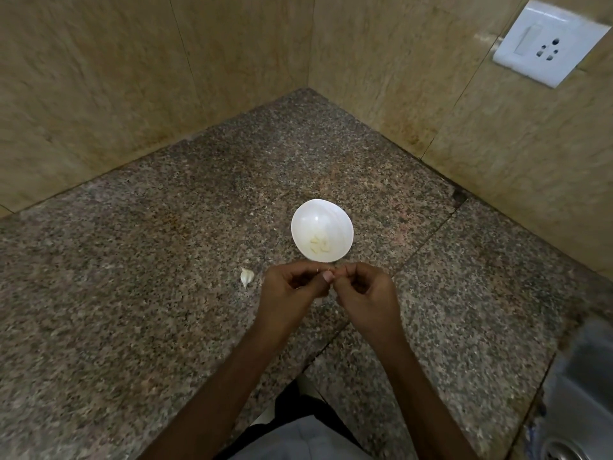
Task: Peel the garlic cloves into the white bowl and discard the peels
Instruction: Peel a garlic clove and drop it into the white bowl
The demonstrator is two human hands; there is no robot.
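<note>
A small white bowl [322,227] stands on the speckled granite counter [159,293] and holds a few peeled garlic cloves [319,244]. Just in front of the bowl, my left hand [292,290] and my right hand [365,290] meet fingertip to fingertip, fingers curled, pinching something small between them. That thing is almost wholly hidden by the fingers, so I cannot tell if it is a clove or a peel. One unpeeled garlic clove [246,277] lies on the counter to the left of my left hand.
Beige tiled walls close the counter's far corner. A white wall socket [547,41] sits at the upper right. A steel sink [577,393] with its drain lies at the lower right edge. The counter's front edge runs near my body.
</note>
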